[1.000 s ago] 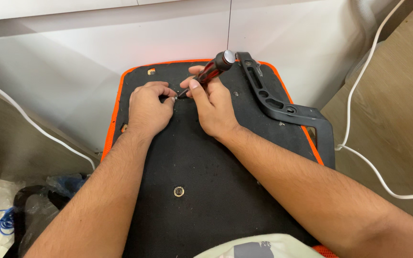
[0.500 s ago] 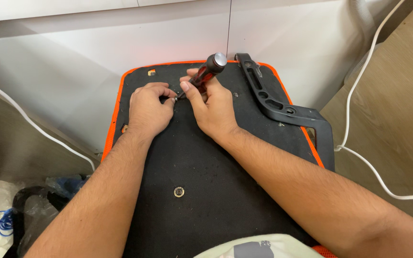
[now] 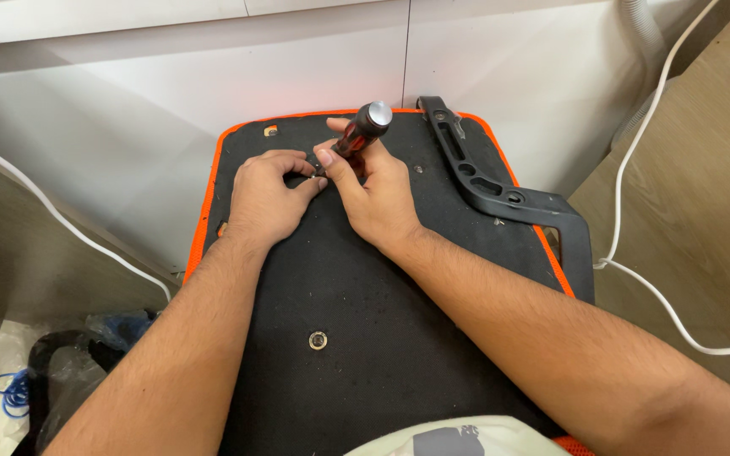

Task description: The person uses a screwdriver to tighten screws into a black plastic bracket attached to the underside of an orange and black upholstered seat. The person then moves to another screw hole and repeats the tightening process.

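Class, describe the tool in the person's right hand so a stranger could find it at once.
Find the black, orange-edged panel by the white wall. Near its far edge the right hand grips a screwdriver. Its red-and-black handle with a silver cap sets it apart from the plain black bracket alongside.

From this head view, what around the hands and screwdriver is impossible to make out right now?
- Head view: the screwdriver tip is hidden between the left hand and right hand.
- What the left hand pinches is too small to tell.
- The black arm bracket lower end is covered by the right forearm.
- The black pad near edge is cut off by the frame bottom.
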